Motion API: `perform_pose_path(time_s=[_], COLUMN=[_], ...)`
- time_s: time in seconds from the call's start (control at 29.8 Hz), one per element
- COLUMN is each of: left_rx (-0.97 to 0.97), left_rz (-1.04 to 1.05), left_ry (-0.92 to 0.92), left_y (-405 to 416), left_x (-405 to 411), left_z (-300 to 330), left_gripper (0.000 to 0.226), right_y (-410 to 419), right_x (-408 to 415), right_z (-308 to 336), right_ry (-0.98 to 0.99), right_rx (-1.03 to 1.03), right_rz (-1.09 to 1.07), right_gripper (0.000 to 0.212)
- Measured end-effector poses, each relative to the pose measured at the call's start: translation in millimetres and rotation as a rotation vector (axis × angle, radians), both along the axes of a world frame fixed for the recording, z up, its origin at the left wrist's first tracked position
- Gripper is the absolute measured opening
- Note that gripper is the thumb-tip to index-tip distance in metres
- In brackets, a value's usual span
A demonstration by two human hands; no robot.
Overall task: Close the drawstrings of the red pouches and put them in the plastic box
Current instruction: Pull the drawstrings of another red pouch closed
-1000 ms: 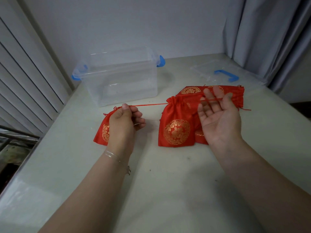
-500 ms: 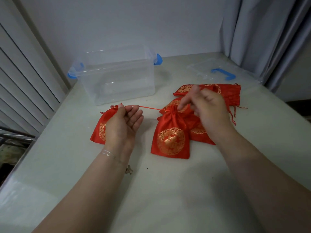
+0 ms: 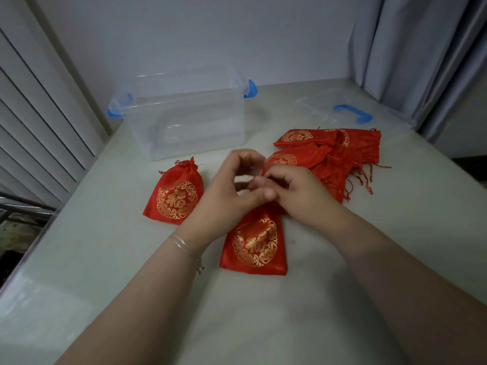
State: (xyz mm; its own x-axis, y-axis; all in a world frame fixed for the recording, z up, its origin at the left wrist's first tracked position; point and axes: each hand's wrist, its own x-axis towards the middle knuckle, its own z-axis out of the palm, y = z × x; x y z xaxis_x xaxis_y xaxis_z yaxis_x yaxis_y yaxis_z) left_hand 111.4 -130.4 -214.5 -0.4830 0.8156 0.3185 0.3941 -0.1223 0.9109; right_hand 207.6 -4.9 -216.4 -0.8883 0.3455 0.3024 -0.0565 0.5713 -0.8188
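Note:
A red pouch (image 3: 254, 245) with a gold emblem lies on the table in front of me, its neck hidden under my hands. My left hand (image 3: 232, 193) and my right hand (image 3: 292, 193) meet over that neck, fingers curled and pinching there. A second red pouch (image 3: 175, 196) with its neck cinched lies to the left, apart from my hands. Several more red pouches (image 3: 329, 154) sit in a pile behind my right hand, strings trailing to the right. The clear plastic box (image 3: 184, 122) with blue latches stands open at the back with nothing inside.
The box's clear lid (image 3: 350, 111) with a blue handle lies at the back right by a grey curtain (image 3: 421, 61). The table (image 3: 263, 325) ends at a slatted shutter on the left and a wall behind.
The left hand let go of the stretched string and came in to meet the right hand over the pouch neck. The pouch slid nearer to me.

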Motion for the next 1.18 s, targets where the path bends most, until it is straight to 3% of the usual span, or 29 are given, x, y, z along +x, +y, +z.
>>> perform_pose_path(time_s=[0.13,0.3,0.4,0.54,0.74,1.04,1.18], left_rx=[-0.171,-0.178,-0.130,-0.096,-0.080,-0.158,-0.306], left_rz=[-0.029,0.013,0.082,0.176,0.200,0.144,0.162], left_ry=[0.055,0.105,0.204,0.484,0.435,0.511,0.596], left_y=[-2,-3,-4,0,6,7,5], left_x=[-5,-9,-10,-8,-4,-8,-9], left_z=[-1,-1,-4,-11,-17,-25,-24], left_gripper=[0.047,0.039,0.031,0.035,0.042,0.035,0.047], right_y=[-2,-8,-12,-12,-17,-16,-12], right_x=[3,2,2,3,1,2,3], right_z=[3,0,3,1,-2,-3,0], right_ry=[0.034,0.028,0.059,0.056,-0.018,0.035,0.117], right_rx=[-0.263,-0.300,-0.317,-0.583,-0.786,-0.678,-0.606], right_rz=[0.113,0.097,0.057,0.037,0.082,-0.005,-0.081], right_gripper=[0.021,0.019,0.021,0.024,0.025,0.031,0.027])
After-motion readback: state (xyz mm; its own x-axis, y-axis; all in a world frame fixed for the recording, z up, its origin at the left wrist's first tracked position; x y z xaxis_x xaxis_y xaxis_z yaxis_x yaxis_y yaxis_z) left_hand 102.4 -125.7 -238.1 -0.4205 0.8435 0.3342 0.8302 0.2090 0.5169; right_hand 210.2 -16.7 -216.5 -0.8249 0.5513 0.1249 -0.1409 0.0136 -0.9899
